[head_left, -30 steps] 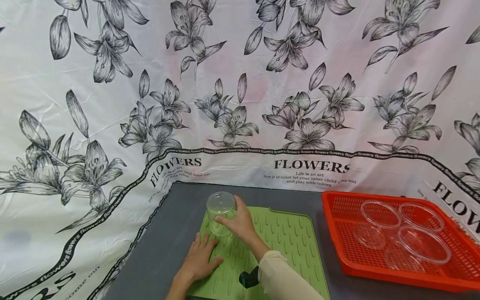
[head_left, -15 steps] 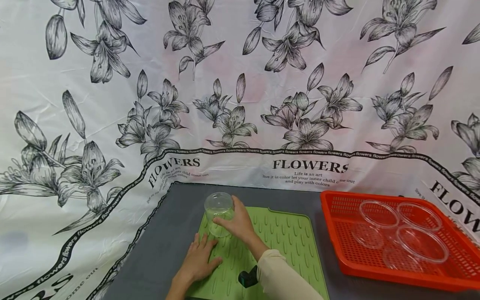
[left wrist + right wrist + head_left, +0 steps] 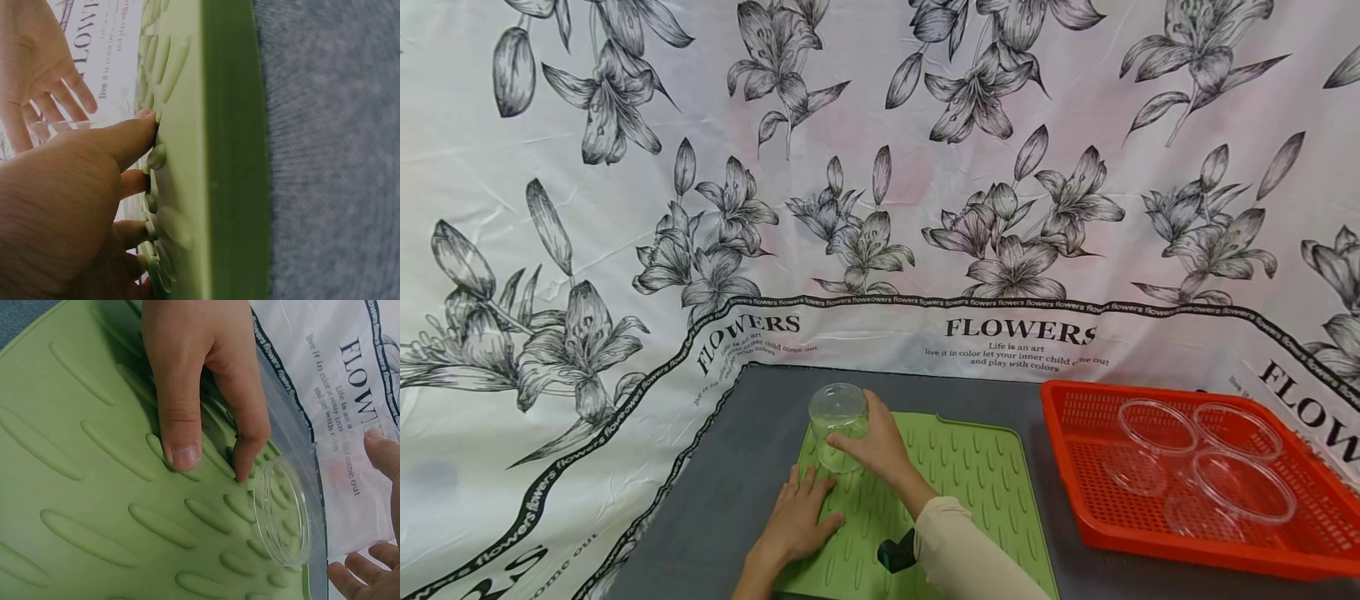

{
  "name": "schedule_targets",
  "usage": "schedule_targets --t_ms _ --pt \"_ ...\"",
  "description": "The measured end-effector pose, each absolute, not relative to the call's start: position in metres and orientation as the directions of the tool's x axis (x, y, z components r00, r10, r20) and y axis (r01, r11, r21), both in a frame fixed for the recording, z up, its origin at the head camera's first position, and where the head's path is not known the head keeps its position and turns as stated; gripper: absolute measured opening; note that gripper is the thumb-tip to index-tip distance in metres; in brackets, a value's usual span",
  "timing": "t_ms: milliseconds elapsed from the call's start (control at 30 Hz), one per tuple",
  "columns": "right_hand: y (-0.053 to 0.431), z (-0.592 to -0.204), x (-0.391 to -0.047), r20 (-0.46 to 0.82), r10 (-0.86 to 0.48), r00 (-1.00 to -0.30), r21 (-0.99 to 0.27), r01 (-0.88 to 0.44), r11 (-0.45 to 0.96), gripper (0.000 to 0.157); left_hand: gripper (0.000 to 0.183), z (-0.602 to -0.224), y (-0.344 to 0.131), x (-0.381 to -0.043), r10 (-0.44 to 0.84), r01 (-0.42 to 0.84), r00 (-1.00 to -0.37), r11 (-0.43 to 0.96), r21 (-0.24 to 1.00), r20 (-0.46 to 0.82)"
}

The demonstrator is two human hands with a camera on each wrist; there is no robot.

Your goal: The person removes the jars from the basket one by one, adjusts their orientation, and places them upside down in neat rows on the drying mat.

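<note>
A clear plastic cup (image 3: 837, 417) stands at the far left corner of the green ridged mat (image 3: 955, 483). My right hand (image 3: 876, 446) grips it from the right side, thumb at the near side and fingers beyond. In the right wrist view, a ring-shaped edge of the cup (image 3: 281, 512) sits at the mat, with the right hand (image 3: 378, 500) spread round its body. My left hand (image 3: 801, 512) rests on the mat's left side, fingers spread, just nearer than the cup. In the left wrist view, the left hand's fingertips (image 3: 147, 119) touch the mat's ridges.
To the right, a red perforated basket (image 3: 1075, 500) holds several clear cups (image 3: 1243, 483). A white flower-printed cloth (image 3: 880, 167) hangs behind and at both sides of the grey tabletop (image 3: 700, 517). A small black device (image 3: 897, 552) sits at the right wrist.
The view has shifted very slightly. Both hands and the cup stay where they were.
</note>
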State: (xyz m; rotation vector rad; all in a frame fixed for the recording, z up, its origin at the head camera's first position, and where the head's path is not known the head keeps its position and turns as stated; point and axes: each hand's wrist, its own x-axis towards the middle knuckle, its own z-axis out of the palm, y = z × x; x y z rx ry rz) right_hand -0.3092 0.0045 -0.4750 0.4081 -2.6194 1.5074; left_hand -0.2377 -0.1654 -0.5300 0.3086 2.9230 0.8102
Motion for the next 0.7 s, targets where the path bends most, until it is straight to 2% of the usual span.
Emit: schedule_targets --t_ms 700 --pt "0.0124 -0.4789 -0.3068 0.221 -0.198 -0.955 -0.826 -0.292 0.483 0.104 0.063 -0.5311 -0.1646 -0.2373 0.213 0.176 -0.977 0.844 0.506 -0.015"
